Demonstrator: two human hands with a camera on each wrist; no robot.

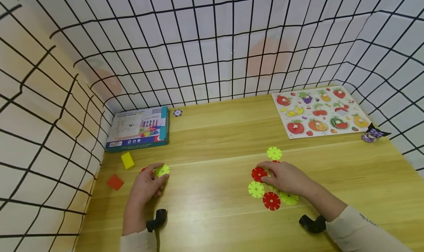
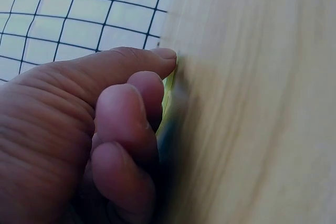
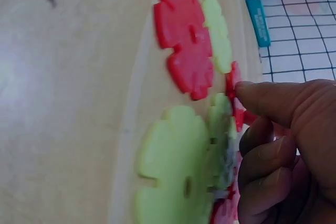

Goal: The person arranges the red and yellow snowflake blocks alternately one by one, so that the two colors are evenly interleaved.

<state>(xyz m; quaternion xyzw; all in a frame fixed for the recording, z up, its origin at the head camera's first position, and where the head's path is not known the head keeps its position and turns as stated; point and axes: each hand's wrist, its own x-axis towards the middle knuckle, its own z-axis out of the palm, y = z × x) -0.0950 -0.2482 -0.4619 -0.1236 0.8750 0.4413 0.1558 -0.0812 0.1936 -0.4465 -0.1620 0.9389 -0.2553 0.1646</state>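
Observation:
On the left of the table, my left hand pinches a yellow-green notched plastic disc between thumb and forefinger. The edge of a red disc peeks out behind that hand. My right hand holds a red notched disc by its right side, over a loose cluster of such discs. Around it lie a yellow-green disc above, another yellow-green disc below, a red disc and one more yellow-green disc. The right hand partly hides others. In the left wrist view only a sliver of yellow-green shows.
At the back left lies a boxed game beside a poker chip. A yellow block and an orange-red block sit near the left edge. A fruit puzzle board and small figurine are back right. Black wire mesh encloses the table.

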